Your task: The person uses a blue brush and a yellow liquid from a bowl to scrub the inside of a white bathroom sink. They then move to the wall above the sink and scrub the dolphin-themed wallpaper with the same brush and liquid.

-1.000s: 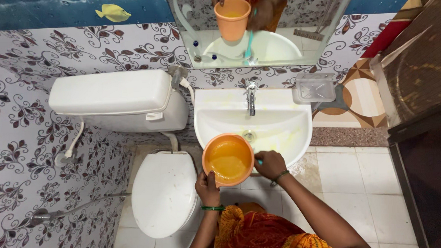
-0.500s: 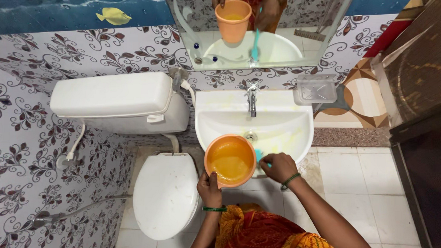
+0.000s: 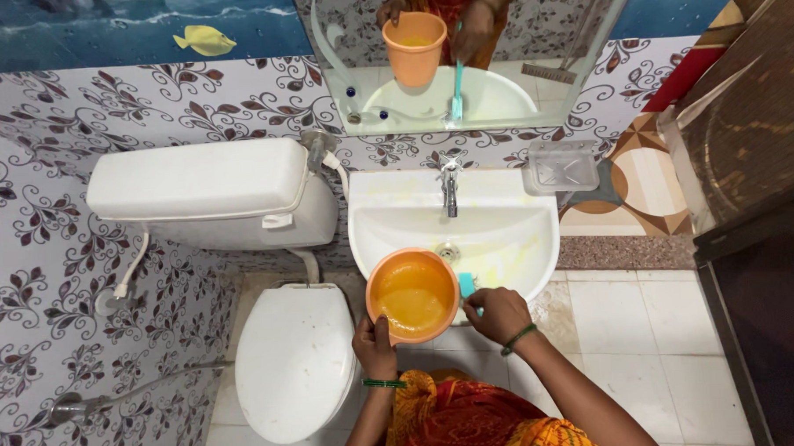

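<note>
Below the frame's centre, over the white sink [image 3: 512,245], my left hand [image 3: 375,342] gripped the orange mug [image 3: 414,294] of yellowish liquid, my right hand [image 3: 497,314] clutched a teal brush [image 3: 467,286], and yellow stains remained unscrubbed.

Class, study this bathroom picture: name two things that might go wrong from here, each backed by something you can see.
1. The left hand grips the round orange plastic mug by its rim only; the yellowish liquid inside might slop onto the white tiled floor, since part of the mug overhangs the white ceramic basin.
2. The right hand pinches a turquoise brush that might slip.
</note>
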